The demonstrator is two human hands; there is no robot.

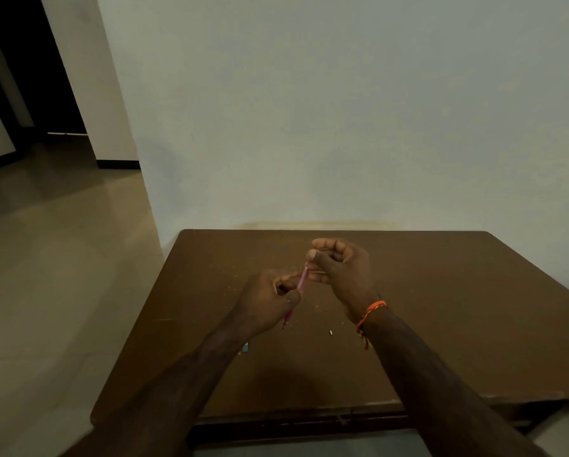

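A thin pink pencil [302, 279] is held above the brown table [441, 308]. My left hand [269, 305] grips its middle, and its lower tip sticks out below the hand. My right hand [342, 268] pinches the pencil's upper end between thumb and fingers. An orange thread band [370, 313] is tied round my right wrist.
Small crumbs and shavings lie scattered on the table near my hands. A tiny white piece [331, 332] lies between my forearms, and a small teal object [245, 347] peeks out beside my left forearm. A pale wall stands behind the table, and tiled floor lies to the left.
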